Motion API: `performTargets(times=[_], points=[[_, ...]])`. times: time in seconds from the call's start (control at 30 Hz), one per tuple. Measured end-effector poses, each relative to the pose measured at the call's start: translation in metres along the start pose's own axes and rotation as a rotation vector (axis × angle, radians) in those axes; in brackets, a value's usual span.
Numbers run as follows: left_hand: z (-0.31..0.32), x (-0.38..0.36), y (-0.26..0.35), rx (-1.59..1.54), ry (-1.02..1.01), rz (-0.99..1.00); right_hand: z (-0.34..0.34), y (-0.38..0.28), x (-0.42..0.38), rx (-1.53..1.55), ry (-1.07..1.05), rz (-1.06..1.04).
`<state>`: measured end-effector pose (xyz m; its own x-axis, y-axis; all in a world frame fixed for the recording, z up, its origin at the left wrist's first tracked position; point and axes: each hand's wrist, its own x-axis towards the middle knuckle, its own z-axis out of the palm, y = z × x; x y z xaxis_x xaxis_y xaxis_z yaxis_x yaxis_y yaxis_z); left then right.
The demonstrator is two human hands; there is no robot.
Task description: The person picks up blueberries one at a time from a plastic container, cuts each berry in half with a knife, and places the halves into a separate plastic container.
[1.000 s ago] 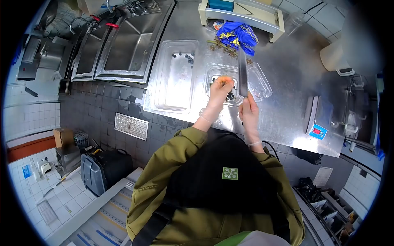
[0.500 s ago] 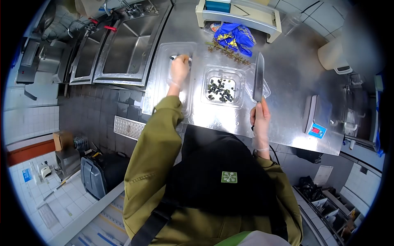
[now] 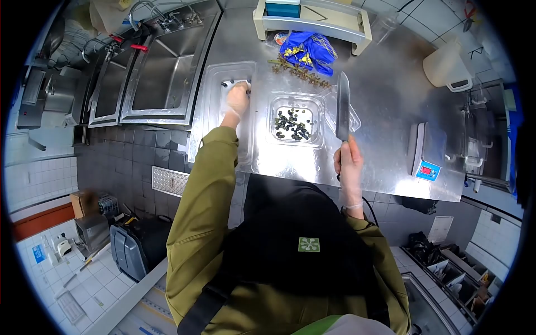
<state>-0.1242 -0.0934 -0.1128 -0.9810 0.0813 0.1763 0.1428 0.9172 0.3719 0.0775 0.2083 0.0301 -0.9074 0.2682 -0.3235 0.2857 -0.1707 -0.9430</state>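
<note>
My right hand (image 3: 350, 159), in a clear glove, grips a large kitchen knife (image 3: 343, 106) by its handle, blade pointing away from me over the counter. My gloved left hand (image 3: 238, 99) reaches into a long clear plastic tray (image 3: 215, 125). Its fingers are bunched together among small dark round fruits (image 3: 224, 84) at the tray's far end; what they hold is hidden. Between my hands stands a square clear container (image 3: 272, 137) with many dark fruit pieces (image 3: 291, 124), some showing greenish faces. A clear lid (image 3: 353, 120) lies partly under the knife.
Behind the container are bare brownish stalks (image 3: 301, 72) and a crumpled blue bag (image 3: 312, 50). A cream rack (image 3: 312, 28) stands at the back. To the right are a digital scale (image 3: 425, 151) and a white jug (image 3: 446, 66). Steel sinks (image 3: 159, 78) adjoin on the left.
My left hand has shifted slightly nearer within the tray, uncovering more dark fruits beyond it. The whole view has shifted a little; the knife stays raised in my right hand.
</note>
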Motion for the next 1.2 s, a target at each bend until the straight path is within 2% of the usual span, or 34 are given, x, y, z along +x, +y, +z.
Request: performTargets(times=[0.1,0.2,0.23,0.27,0.33,0.47,0.6,0.8,0.9,1.0,1.1,1.2], points=[[-0.024,-0.005,0.01,-0.158,0.342,0.045,0.004,-0.001,-0.002,-0.017,-0.017,0.015],[-0.074,-0.02,0.056,-0.547,0.397,-0.15,0.016,-0.017,-0.01,-0.011,-0.074,-0.003],[-0.091,-0.028,0.078,-0.863,0.337,-0.286,0.015,-0.021,-0.013,0.011,-0.12,0.051],[-0.103,-0.037,0.099,-1.176,0.27,-0.425,0.016,-0.02,-0.014,-0.031,-0.144,0.011],[-0.116,-0.053,0.123,-1.459,0.058,-0.449,0.021,-0.012,-0.012,-0.118,-0.201,-0.07],[-0.137,-0.076,0.171,-1.811,-0.146,-0.501,0.034,-0.018,-0.013,-0.324,-0.259,-0.229],[-0.138,-0.085,0.183,-1.937,-0.277,-0.47,0.039,-0.024,-0.012,-0.406,-0.237,-0.357],[-0.136,-0.088,0.191,-2.011,-0.329,-0.383,0.035,-0.035,-0.017,-0.473,-0.261,-0.329],[-0.135,-0.088,0.193,-1.985,-0.332,-0.356,0.034,-0.03,-0.016,-0.492,-0.215,-0.442],[-0.131,-0.09,0.198,-1.871,-0.348,-0.32,0.037,-0.023,-0.013,-0.55,-0.158,-0.659],[-0.126,-0.093,0.202,-1.83,-0.385,-0.319,0.039,-0.039,-0.016,-0.588,-0.226,-0.419],[-0.128,-0.095,0.201,-1.915,-0.42,-0.352,0.042,-0.044,-0.016,-0.542,-0.278,-0.305]])
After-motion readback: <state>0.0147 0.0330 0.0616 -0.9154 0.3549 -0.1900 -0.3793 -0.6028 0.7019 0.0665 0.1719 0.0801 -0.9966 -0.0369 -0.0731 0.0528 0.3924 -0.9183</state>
